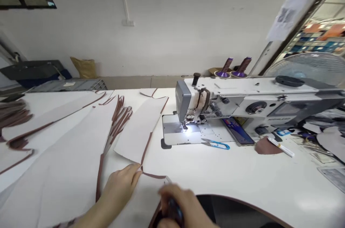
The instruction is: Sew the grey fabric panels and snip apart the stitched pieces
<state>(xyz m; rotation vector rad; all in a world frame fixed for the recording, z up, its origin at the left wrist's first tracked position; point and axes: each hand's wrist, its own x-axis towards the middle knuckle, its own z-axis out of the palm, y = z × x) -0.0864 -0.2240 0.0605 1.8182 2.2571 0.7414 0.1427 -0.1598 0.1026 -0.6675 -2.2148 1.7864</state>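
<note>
White walls are enclosing the workspace, and a white sewing table (269,174) is extending across the lower part of the view. An industrial sewing machine (242,102) is standing on the right side of the table, with its lamp lighting the needle area. Two purple-based thread cones (228,69) are standing behind the machine, and a pedestal fan (304,68) is positioned beyond its far end. Blue-handled thread snips (215,144) are lying at the front edge of the machine bed, just beside a smartphone (237,131). A piece of brown material (266,147) is lying to the right of them, partly beneath a white marker (280,147).

Pale fabric panels (134,131) trimmed with brown binding (147,149) are lying flat and overlapping on the table, to the left of the machine. A bundle of brown strips (13,113) is hanging at the far left of the view.

The left hand (120,188) is resting open on the panels, with its fingers extended and their tips (136,172) touching the binding at a corner. The right hand (175,206) is curling around a dark object (172,210) just beside the left hand, near the curved edge of the table; blur is preventing exact identification of the object
</note>
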